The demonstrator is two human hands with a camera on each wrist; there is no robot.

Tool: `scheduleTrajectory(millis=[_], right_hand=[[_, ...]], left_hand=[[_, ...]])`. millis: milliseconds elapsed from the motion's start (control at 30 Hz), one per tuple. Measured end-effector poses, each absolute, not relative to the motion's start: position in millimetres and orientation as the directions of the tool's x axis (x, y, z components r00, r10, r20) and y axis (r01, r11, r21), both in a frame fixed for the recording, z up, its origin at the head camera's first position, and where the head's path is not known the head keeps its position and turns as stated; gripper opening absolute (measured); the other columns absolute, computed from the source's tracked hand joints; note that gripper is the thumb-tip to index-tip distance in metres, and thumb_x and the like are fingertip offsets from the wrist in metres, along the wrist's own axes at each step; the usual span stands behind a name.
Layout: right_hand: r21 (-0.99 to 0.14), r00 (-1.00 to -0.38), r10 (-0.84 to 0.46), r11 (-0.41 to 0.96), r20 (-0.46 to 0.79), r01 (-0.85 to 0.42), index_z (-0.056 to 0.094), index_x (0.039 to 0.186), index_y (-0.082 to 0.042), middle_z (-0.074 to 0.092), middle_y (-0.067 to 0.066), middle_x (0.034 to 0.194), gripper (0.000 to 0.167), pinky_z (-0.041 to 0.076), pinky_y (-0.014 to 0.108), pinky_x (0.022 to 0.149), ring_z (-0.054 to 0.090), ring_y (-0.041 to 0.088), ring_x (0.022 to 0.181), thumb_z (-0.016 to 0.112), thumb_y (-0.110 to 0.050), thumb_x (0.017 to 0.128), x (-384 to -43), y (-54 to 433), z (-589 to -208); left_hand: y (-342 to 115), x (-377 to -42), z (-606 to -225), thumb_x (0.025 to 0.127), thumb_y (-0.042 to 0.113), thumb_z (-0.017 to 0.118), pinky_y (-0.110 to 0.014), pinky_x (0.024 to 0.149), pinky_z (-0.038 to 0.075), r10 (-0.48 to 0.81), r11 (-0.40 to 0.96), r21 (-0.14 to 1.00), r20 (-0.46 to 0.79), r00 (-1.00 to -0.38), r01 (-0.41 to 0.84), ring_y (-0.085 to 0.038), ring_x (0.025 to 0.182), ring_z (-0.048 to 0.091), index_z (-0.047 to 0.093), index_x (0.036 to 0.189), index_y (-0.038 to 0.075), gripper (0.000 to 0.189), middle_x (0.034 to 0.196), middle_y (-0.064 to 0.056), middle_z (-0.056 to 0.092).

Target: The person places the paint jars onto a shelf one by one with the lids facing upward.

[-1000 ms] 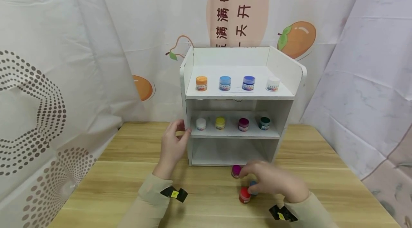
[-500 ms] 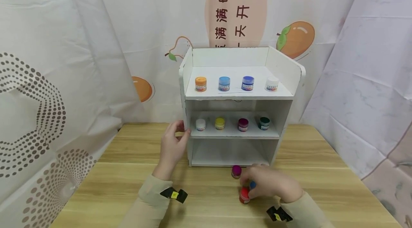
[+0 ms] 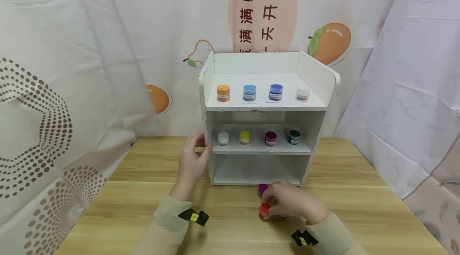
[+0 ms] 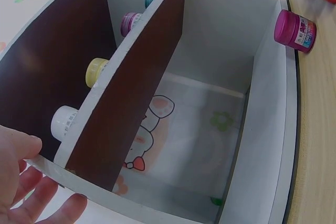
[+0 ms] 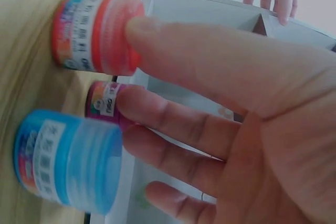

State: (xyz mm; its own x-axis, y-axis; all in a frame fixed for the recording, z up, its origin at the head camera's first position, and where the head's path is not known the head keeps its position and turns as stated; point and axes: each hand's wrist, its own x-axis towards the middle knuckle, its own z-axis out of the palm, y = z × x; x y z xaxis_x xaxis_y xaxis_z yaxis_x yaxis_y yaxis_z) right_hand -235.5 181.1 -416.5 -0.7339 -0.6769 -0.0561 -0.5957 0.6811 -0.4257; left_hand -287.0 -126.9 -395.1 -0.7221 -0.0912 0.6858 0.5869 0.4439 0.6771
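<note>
My right hand (image 3: 294,202) pinches a small red paint jar (image 3: 264,212) with the thumb at its lid; the index finger is mostly hidden in the right wrist view. Its other fingers stretch past a blue paint jar (image 5: 68,161) and a magenta paint jar (image 5: 103,100). In the head view the hand covers most of the blue jar. The magenta jar stands just before the shelf's bottom front edge. My left hand (image 3: 192,163) rests at the left side panel of the white shelf (image 3: 256,109), thumb on its front edge and loosely bent fingers outside.
Orange, light blue, dark blue and white jars line the top board (image 3: 235,81). White, yellow, dark magenta and dark green jars stand on the middle board (image 3: 258,149). A wooden table (image 3: 151,191) carries the shelf, with printed cloth (image 3: 172,15) hanging behind.
My right hand has come down to the red jar, taken hold of it and shifted it left and slightly towards the shelf. The left hand stays at the side panel.
</note>
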Motion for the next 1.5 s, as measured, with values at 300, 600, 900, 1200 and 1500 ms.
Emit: scheduleTrajectory(millis=[300,600,900,1200,1500], right_hand=[[-0.488,-0.737,-0.673,0.664,-0.060,-0.567,0.074,0.088,-0.024,0.062,-0.016,0.082,0.012,0.045,0.029,0.071,0.055,0.011,0.079,0.083,-0.017,0.086,-241,171,-418],[-0.466,-0.695,-0.719,0.623,-0.023,-0.628,0.076,0.107,-0.015,0.066,-0.010,0.101,0.025,0.052,0.029,0.082,0.061,0.011,0.092,0.085,-0.015,0.084,-239,171,-417],[-0.426,-0.673,-0.739,0.615,-0.019,-0.663,0.077,0.102,-0.018,0.065,-0.015,0.095,0.025,0.052,0.026,0.078,0.060,0.008,0.087,0.082,-0.004,0.082,-237,169,-417],[-0.443,-0.685,-0.728,0.622,-0.022,-0.646,0.076,0.097,-0.019,0.063,-0.015,0.089,0.017,0.050,0.024,0.072,0.059,0.007,0.081,0.083,-0.009,0.084,-236,167,-418],[-0.439,-0.692,-0.721,0.631,-0.028,-0.640,0.071,0.088,-0.022,0.056,-0.017,0.076,0.014,0.045,0.022,0.063,0.048,0.002,0.069,0.082,-0.014,0.086,-238,164,-419]], left_hand=[[-128,-288,-396,0.092,0.005,0.074,-0.033,0.070,0.060,-0.087,0.445,0.668,0.695,-0.714,0.596,-0.024,0.097,0.068,0.065,0.116,-0.002,0.026,0.105,-0.011,0.064],[-128,-289,-398,0.091,0.004,0.075,-0.031,0.070,0.060,-0.078,0.439,0.658,0.706,-0.704,0.612,-0.024,0.097,0.068,0.065,0.116,-0.001,0.027,0.104,-0.010,0.065],[-128,-290,-398,0.092,0.004,0.075,-0.032,0.071,0.060,-0.077,0.434,0.664,0.701,-0.709,0.609,-0.024,0.098,0.068,0.065,0.116,-0.001,0.027,0.105,-0.010,0.065],[-128,-289,-397,0.091,0.004,0.075,-0.031,0.071,0.060,-0.078,0.432,0.665,0.701,-0.709,0.609,-0.024,0.098,0.068,0.065,0.116,-0.001,0.027,0.105,-0.011,0.065],[-128,-289,-398,0.092,0.004,0.074,-0.032,0.071,0.060,-0.078,0.442,0.664,0.698,-0.712,0.603,-0.024,0.098,0.068,0.065,0.115,-0.001,0.026,0.105,-0.011,0.065]])
